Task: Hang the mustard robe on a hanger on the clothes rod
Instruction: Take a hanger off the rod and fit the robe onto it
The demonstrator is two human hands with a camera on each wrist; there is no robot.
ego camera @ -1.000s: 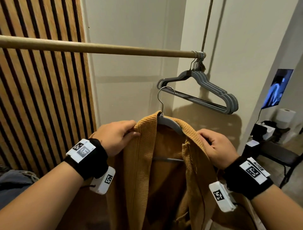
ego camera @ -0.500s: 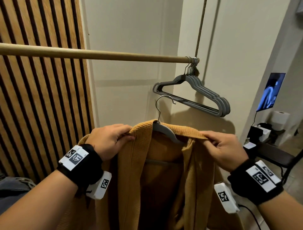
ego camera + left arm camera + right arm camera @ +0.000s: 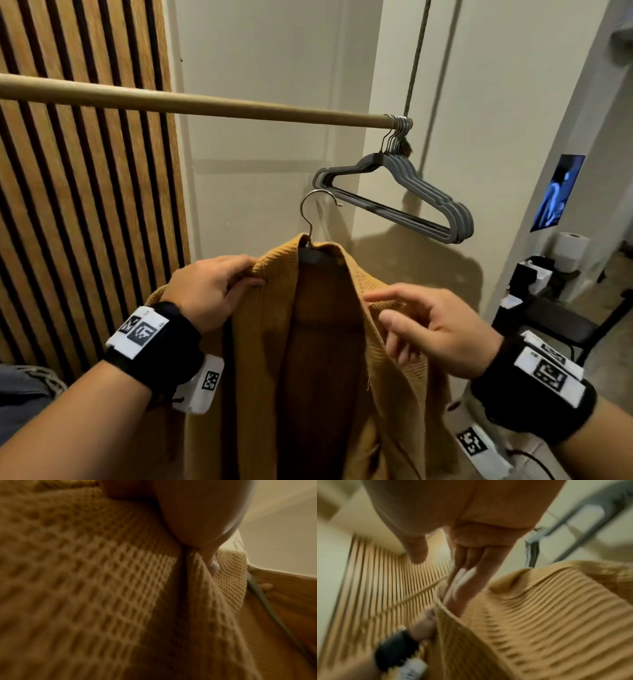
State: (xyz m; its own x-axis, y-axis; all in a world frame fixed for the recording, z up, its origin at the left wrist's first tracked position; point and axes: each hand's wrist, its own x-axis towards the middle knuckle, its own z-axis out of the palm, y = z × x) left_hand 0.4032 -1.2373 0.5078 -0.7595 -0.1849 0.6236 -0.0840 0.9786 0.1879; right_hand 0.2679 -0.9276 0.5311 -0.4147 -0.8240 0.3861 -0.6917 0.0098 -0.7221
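Mustard robe hangs on a grey hanger whose hook is below the clothes rod, not on it. Your left hand pinches the left collar edge. Your right hand has fingers loosely spread, touching the right collar without gripping. Spare grey hangers hang at the rod's right end.

We're looking into a home here, a bedroom or closet corner: a wooden clothes rod is stretching past a slatted wood wall panel, spare grey hangers are dangling at its end, and a toilet roll is sitting on a side table beyond.
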